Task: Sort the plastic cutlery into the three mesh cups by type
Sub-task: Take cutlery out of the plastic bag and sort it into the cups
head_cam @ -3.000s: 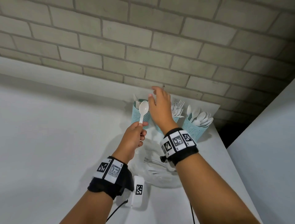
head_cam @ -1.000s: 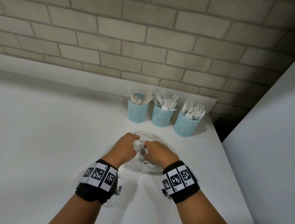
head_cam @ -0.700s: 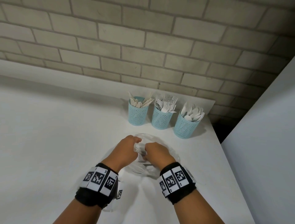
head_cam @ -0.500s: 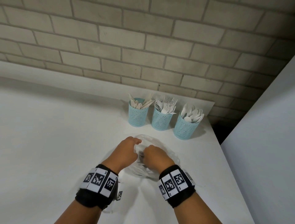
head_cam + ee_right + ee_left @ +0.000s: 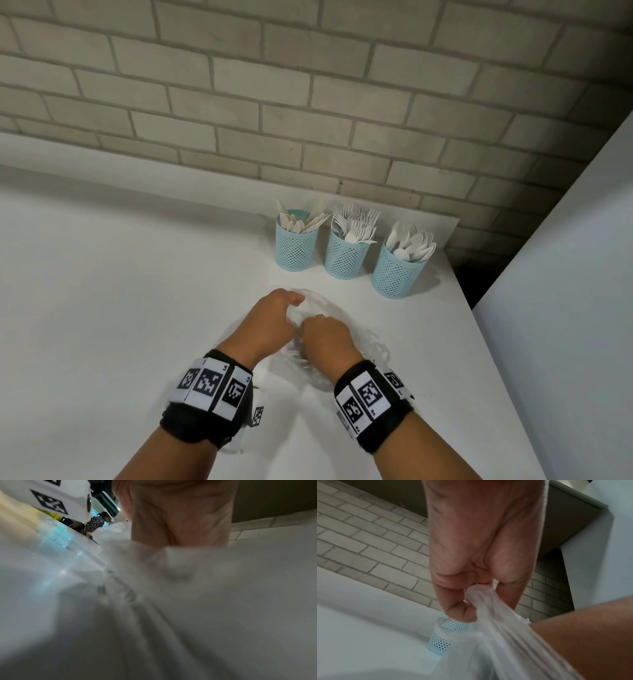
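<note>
Cutlery stands sorted in the three mesh cups at upper centre of the head view: knives in the left cup (image 5: 295, 245), forks in the middle cup (image 5: 346, 253), spoons in the right cup (image 5: 397, 270). Both hands work the clear plastic bag (image 5: 356, 339) lying on the white table (image 5: 102, 308) just below the cups. The left hand (image 5: 270, 325) has its fingers curled, pinching a gathered fold of the bag; the right hand (image 5: 325, 337) looks closed on the bag too, though its fingers are hidden. This seems a fetching step: the next move calls for opening the bag and drawing out one piece. Whether any cutlery remains inside is hard to tell; the right wrist view is blurred film.
</note>
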Action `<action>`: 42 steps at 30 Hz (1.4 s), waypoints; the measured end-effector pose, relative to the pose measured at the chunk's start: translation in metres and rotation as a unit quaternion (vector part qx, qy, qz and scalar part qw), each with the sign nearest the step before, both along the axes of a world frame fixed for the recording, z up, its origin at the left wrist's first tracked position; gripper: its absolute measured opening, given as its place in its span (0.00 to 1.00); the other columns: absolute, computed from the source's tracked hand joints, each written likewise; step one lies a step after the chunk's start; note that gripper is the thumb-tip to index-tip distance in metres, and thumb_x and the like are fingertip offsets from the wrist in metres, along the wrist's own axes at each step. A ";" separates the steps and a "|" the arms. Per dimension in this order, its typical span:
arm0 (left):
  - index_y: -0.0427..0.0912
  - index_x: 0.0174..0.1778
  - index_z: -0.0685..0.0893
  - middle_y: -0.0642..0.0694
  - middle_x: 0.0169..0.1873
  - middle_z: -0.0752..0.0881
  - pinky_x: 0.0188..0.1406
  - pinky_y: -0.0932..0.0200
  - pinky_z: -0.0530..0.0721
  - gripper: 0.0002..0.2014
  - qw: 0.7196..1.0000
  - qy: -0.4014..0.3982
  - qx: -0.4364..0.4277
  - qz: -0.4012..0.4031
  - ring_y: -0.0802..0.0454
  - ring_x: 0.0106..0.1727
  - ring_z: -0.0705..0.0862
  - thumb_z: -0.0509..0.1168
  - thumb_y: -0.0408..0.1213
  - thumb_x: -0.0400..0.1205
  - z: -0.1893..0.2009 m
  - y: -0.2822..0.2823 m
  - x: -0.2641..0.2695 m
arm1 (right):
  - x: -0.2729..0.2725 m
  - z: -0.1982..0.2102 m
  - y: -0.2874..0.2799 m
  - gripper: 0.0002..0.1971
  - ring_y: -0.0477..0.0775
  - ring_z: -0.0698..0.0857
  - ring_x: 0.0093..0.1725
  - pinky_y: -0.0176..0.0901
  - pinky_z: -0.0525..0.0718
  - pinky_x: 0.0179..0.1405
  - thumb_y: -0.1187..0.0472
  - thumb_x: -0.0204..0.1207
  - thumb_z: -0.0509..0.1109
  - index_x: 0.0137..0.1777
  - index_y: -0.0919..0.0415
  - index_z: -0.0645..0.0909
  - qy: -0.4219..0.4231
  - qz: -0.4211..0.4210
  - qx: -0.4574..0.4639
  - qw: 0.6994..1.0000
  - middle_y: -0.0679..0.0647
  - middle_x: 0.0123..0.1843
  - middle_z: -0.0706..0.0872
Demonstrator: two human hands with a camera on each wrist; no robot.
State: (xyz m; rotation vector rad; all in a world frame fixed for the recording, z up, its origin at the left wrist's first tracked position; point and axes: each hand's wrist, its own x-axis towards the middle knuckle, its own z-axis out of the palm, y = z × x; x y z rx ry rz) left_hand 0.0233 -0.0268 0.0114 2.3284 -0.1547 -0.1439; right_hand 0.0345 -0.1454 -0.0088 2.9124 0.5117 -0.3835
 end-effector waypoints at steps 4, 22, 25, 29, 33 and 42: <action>0.44 0.72 0.73 0.50 0.70 0.75 0.56 0.74 0.66 0.26 1.000 0.001 -0.007 0.002 0.59 0.62 0.75 0.60 0.22 0.78 0.000 0.003 -0.002 | -0.003 0.004 -0.011 0.13 0.62 0.85 0.55 0.46 0.74 0.43 0.63 0.83 0.57 0.63 0.66 0.75 -0.018 -0.007 0.062 0.998 0.61 0.58 0.85; 0.46 0.76 0.67 0.44 0.71 0.71 0.59 0.65 0.71 0.28 0.999 0.054 0.006 0.005 0.49 0.70 0.73 0.61 0.27 0.78 0.010 0.003 -0.002 | 0.003 0.045 -0.044 0.17 0.54 0.75 0.35 0.37 0.66 0.26 0.64 0.74 0.65 0.23 0.55 0.71 0.055 -0.058 0.228 0.970 0.53 0.29 0.77; 0.44 0.75 0.68 0.43 0.70 0.73 0.57 0.64 0.72 0.27 0.998 0.062 0.002 -0.003 0.48 0.66 0.75 0.62 0.29 0.78 0.012 0.003 -0.003 | 0.005 0.052 -0.050 0.17 0.53 0.75 0.36 0.36 0.66 0.27 0.63 0.79 0.63 0.27 0.55 0.72 0.062 -0.051 0.247 0.966 0.55 0.35 0.79; 0.44 0.75 0.67 0.46 0.71 0.73 0.55 0.63 0.72 0.28 0.997 0.073 -0.009 0.003 0.49 0.66 0.75 0.63 0.31 0.78 0.012 0.003 -0.003 | 0.005 0.050 -0.052 0.07 0.55 0.82 0.48 0.42 0.76 0.44 0.66 0.79 0.62 0.49 0.61 0.83 0.076 -0.042 0.263 0.961 0.59 0.52 0.87; 0.44 0.74 0.69 0.46 0.70 0.75 0.56 0.61 0.75 0.27 0.997 0.079 -0.025 0.003 0.51 0.62 0.76 0.66 0.34 0.78 0.010 0.006 -0.001 | 0.008 0.051 -0.057 0.11 0.52 0.87 0.54 0.46 0.81 0.59 0.65 0.80 0.64 0.59 0.57 0.82 0.095 -0.065 0.341 0.933 0.54 0.54 0.89; 0.49 0.63 0.82 0.50 0.66 0.75 0.75 0.54 0.63 0.18 0.997 -0.040 -0.064 -0.001 0.52 0.73 0.66 0.68 0.48 0.78 0.035 -0.015 0.000 | 0.018 0.070 -0.051 0.10 0.48 0.89 0.53 0.45 0.84 0.57 0.63 0.83 0.61 0.51 0.56 0.85 0.120 -0.150 0.701 0.687 0.50 0.48 0.91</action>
